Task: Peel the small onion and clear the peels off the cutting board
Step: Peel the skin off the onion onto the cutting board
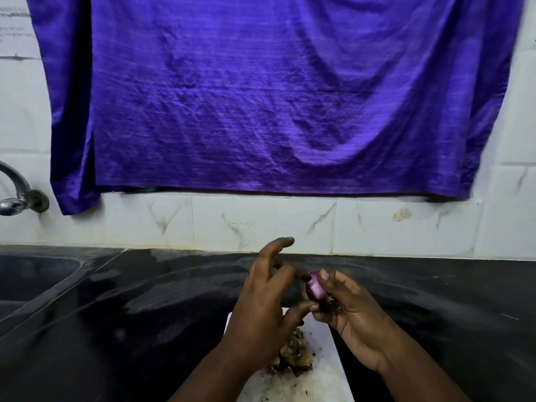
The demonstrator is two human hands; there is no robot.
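the small onion [314, 289] is held in the air above the far edge of the cutting board [323, 372], between both hands, its purple flesh shiny and mostly bare. the right hand [355, 317] cradles it, fingers curled under the root end and thumb laid on top. the left hand [261, 297] closes its thumb and one finger on the onion's left side, with the index finger sticking up free. to finish the peel well, the right hand should hold the bulb steady and turn it a little. the left should catch the edge of any dry skin near the root and draw it down over the board, so scraps land on the pile of peels [293, 356] by the board's left edge and not on the dark counter [139, 314]. a slick bulb may slip, so the grip wants to be firm without crushing. it is hard to tell whether the left fingers pinch a loose strip or the bulb itself. the right hand hides the onion's underside, where dark bits cling, and the board's near edge is cut off.
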